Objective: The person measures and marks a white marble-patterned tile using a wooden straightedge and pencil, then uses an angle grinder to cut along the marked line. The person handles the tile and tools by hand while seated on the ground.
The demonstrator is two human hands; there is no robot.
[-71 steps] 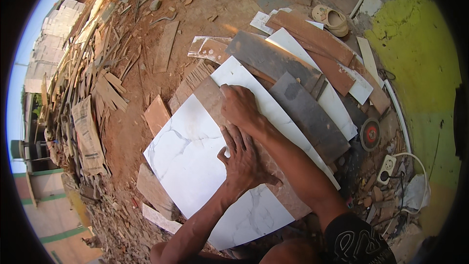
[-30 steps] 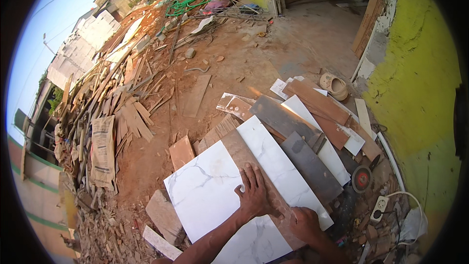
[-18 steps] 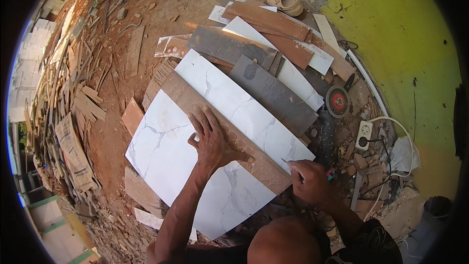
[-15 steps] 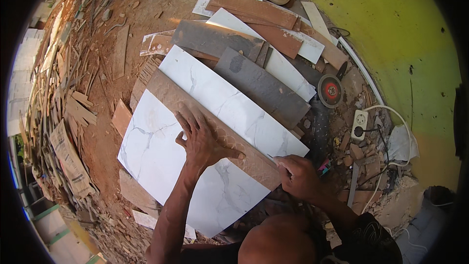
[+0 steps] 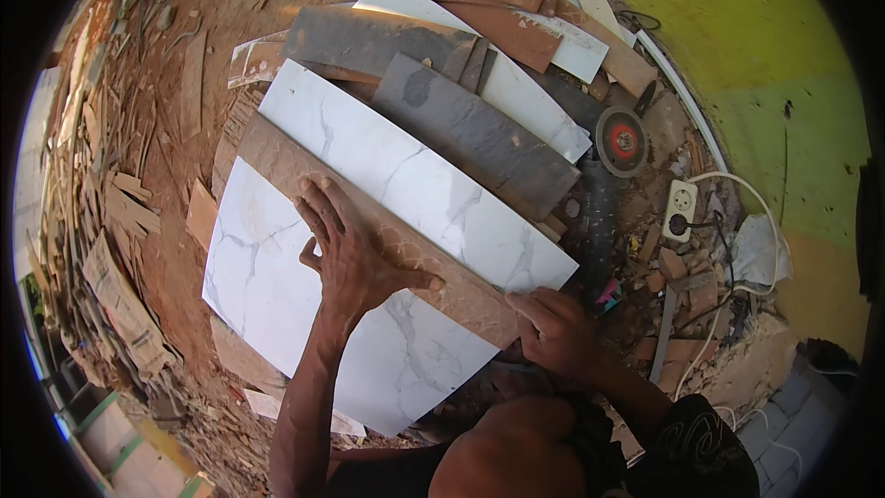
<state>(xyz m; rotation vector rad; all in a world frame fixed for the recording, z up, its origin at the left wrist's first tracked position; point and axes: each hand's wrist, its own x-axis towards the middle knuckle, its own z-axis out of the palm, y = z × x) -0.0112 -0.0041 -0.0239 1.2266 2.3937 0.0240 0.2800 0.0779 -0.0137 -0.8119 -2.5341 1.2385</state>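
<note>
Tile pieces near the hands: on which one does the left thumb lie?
The brown strip, under the thumb of the left hand: the tile surfaces along its long edges are white with grey veins.

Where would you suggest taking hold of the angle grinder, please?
Probably around the middle of its long dark body, from the near right side: the body stretches toward the person, the exposed disc sits at the far end, and a dark tile crowds its left.
</note>
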